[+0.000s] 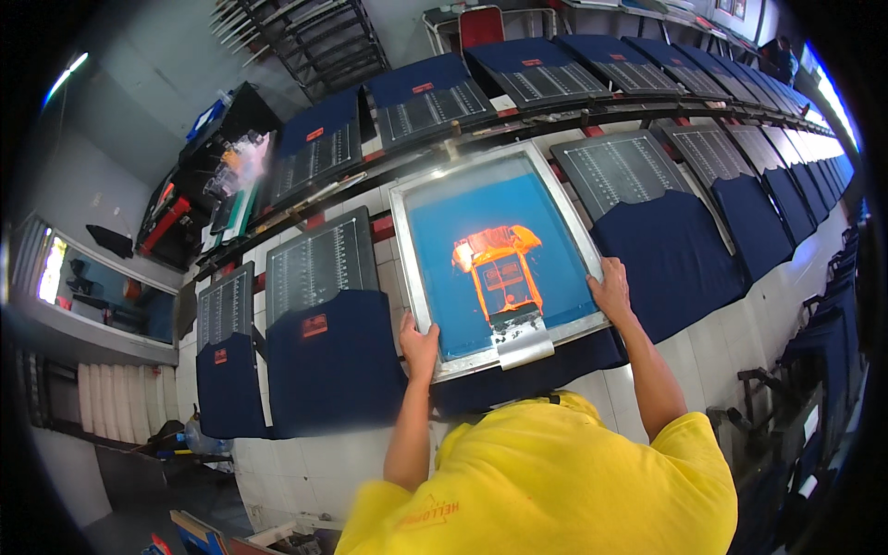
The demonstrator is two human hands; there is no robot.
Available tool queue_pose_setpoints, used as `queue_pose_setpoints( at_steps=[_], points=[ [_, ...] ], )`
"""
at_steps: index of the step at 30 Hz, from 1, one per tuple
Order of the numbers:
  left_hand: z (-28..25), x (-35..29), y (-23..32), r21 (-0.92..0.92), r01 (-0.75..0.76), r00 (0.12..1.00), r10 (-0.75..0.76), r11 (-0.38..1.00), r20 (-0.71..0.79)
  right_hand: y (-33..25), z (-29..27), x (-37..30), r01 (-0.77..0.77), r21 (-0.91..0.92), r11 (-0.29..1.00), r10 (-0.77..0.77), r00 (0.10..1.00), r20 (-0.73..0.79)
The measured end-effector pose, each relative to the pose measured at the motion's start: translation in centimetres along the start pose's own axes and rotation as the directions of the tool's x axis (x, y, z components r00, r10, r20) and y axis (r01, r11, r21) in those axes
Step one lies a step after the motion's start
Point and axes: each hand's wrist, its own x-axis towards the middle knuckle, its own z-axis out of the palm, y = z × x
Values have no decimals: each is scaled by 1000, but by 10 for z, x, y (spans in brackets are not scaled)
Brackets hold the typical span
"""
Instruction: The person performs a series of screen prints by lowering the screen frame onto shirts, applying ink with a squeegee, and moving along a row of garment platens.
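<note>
A screen printing frame [400, 242] with silvery metal edges and blue mesh lies tilted in front of me over a dark blue shirt [518, 377]. My left hand [421, 347] is closed around its near left edge, and my right hand [610, 289] grips the right edge. Bright orange ink [495, 244] is smeared across the mesh, around a rectangular stencil area. A squeegee [524, 344] with a metal holder rests on the mesh at the near end, against the frame. Whether the frame touches the shirt beneath cannot be seen.
Printing boards [319, 259] with ruled markings stand in two long rows, many dressed in navy shirts [661, 254]. Small orange prints [314, 325] show on several. A rail [305, 205] runs between the rows. Ink supplies [242, 166] sit at the left; a dark rack [314, 46] stands behind.
</note>
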Motion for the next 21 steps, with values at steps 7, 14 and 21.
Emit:
queue_pose_setpoints(
  at_steps=[7,14,21],
  points=[
    [11,25,-23,74,-2,997,8,997,-74,2,25,22,18,26,1000,-18,1000,12],
    [12,34,-34,107,-85,994,92,991,-60,7,35,24,-15,25,1000,14,1000,25],
    [13,28,-14,-21,-117,986,114,993,-120,19,42,23,49,45,998,-48,998,-30]
  ],
)
